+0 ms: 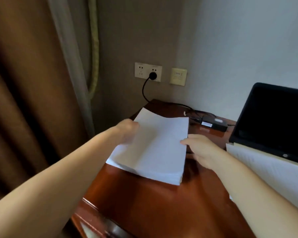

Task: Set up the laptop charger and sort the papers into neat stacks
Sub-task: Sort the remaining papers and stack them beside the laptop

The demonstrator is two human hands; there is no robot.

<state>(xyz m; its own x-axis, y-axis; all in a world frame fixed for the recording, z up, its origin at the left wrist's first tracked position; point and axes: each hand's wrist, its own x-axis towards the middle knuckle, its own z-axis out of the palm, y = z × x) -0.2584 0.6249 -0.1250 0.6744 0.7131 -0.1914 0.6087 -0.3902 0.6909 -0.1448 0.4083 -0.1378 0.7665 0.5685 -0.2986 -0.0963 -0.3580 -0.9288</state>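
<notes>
The charger half looks mostly done. The round black plug (152, 76) sits in the white wall socket (148, 72), and the black charger brick (213, 124) lies at the far side of the glossy red-brown wooden desk (162, 206). I can't tell whether its lead reaches the open black laptop (273, 122) on the right.

I'm on the papers now. The thick stack of plain white sheets (155, 148) lies across the desk's left part, its far corner hanging past the edge. My left hand (127, 132), blurred, seems curled round the stack's left edge. My right hand (200, 149) holds the right edge, thumb on top.

Next I'd square the sides, then slide the stack fully onto the wood, near the loose white printed pages (265, 170) in front of the laptop.
</notes>
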